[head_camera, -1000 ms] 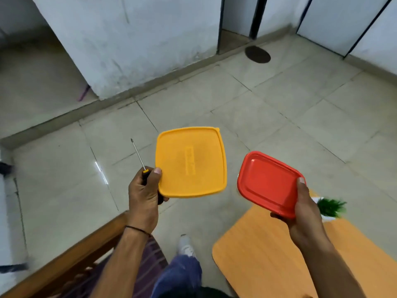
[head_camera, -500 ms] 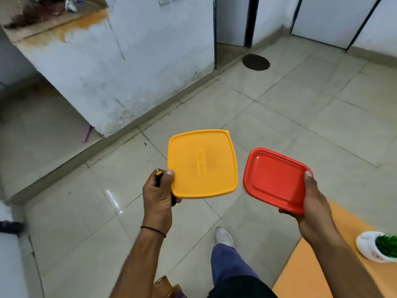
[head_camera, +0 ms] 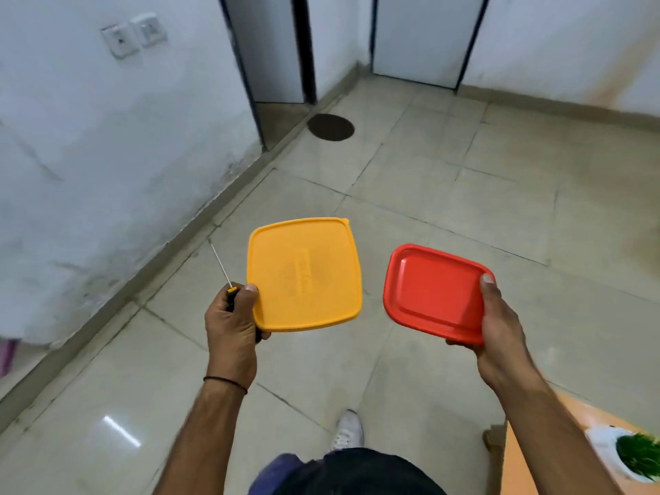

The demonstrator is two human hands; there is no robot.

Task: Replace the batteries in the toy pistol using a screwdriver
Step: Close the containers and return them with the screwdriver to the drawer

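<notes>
Tiled floor (head_camera: 464, 209), white walls (head_camera: 89, 155). Our left hand (head_camera: 232, 326) grips screwdriver (head_camera: 221, 264) plus yellow lid (head_camera: 303, 273); right hand (head_camera: 500, 334) pinches red lid (head_camera: 432, 291).

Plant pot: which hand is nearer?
Right. The right hand, holding the red lid, is above-left of the pot; the left hand, gripping the yellow lid and screwdriver, is farther left.

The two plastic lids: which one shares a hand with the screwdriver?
The yellow lid: the left hand grips it together with the screwdriver. The red lid sits alone in the right hand.
</notes>
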